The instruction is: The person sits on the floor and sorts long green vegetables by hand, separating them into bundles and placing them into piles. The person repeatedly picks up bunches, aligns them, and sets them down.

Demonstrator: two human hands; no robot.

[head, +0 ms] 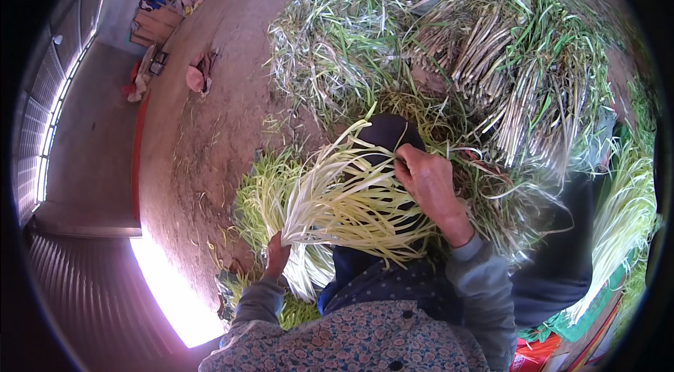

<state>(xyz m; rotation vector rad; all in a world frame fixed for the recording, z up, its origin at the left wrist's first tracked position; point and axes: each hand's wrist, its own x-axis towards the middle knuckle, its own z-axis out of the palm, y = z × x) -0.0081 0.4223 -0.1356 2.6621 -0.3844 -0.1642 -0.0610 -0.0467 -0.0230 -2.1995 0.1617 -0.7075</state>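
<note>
My left hand (277, 256) grips the white stem end of a bunch of blanched yellow chives (345, 201). The pale yellow leaves fan out to the right across my lap, over dark trousers (387, 130). At the upper edge of the fan, my right hand (430, 185) has thumb and forefinger pinched together on a thin leaf. More of the same chives lie in a pile (263, 198) beyond and below my left hand, their white stems (308, 269) showing beside my leg.
A heap of loose green and dry leaves (337, 45) lies ahead, beside stacked uncleaned stalks (489, 51). Another chive pile (621, 214) rests on green sheeting (571, 324) at right. Cardboard boxes (155, 24) stand by the far wall. Leaf scraps litter the earthen floor (210, 130).
</note>
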